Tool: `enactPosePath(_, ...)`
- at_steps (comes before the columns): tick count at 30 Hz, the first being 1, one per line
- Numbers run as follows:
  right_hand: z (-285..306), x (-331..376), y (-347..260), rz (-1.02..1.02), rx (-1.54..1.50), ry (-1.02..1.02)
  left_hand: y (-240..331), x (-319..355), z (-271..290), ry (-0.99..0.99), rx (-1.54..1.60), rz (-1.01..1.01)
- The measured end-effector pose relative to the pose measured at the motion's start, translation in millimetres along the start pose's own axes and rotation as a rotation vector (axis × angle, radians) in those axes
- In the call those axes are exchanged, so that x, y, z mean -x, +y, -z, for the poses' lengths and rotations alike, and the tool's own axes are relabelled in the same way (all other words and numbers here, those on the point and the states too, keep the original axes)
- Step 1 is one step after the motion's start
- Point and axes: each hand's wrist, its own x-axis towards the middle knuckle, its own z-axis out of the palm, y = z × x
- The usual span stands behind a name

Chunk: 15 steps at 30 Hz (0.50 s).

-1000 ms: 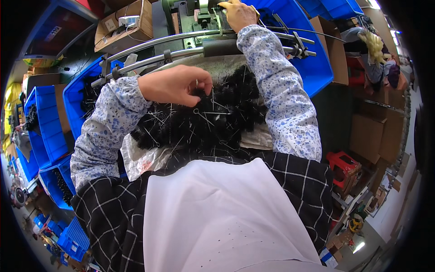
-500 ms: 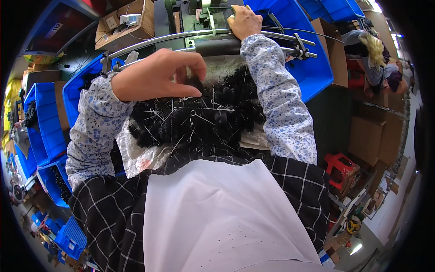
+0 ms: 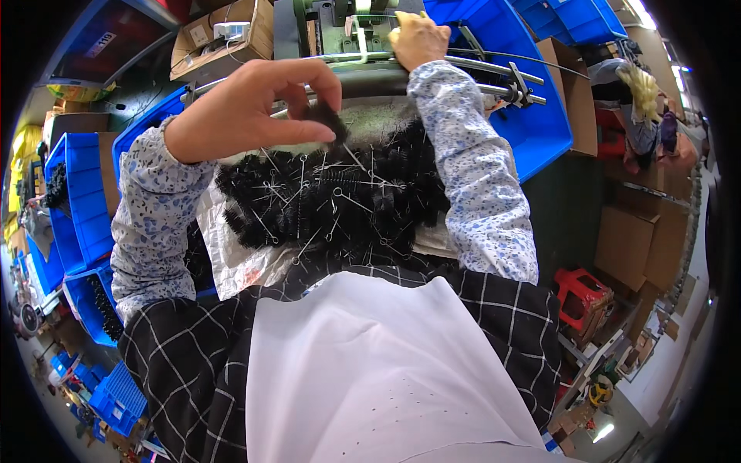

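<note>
My left hand [image 3: 231,112] hovers over the near side of the machine, its thumb and curled fingers closed around a small black bristle brush [image 3: 327,121]. The brush's thin wire stem [image 3: 355,158] points down toward the heap. Below lies a pile of black wire brushes [image 3: 309,197], many with looped wire ends, spread on a pale sheet [image 3: 239,258] over my lap. Up at the metal machine [image 3: 376,35], my right hand [image 3: 421,41] has its fingers bent beside the fixture; what they grip, if anything, is hidden. Some of its fingertips look yellow.
Curved metal rails [image 3: 494,86] cross in front of the machine. A large blue bin [image 3: 532,116] stands on the right, with more blue bins [image 3: 81,201] at left. A cardboard box [image 3: 220,38] sits behind. Another person [image 3: 641,100] is at far right, above a red stool [image 3: 579,297].
My left hand has lifted slightly up and to the left with the brush, whose stem now shows. My right hand stays at the machine. The whole view has shifted a little.
</note>
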Motion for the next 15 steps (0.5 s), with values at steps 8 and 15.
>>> enactPosePath(8,-6.5,-19.3,47.3,-0.106,-0.095,-0.011,-19.8,-9.1,-6.8,0.153,0.071,-0.192)
enactPosePath(15,21.6,-26.7,101.1,-0.058,0.185,0.135,-26.4,-20.9,-22.7,0.185,0.013,-0.111)
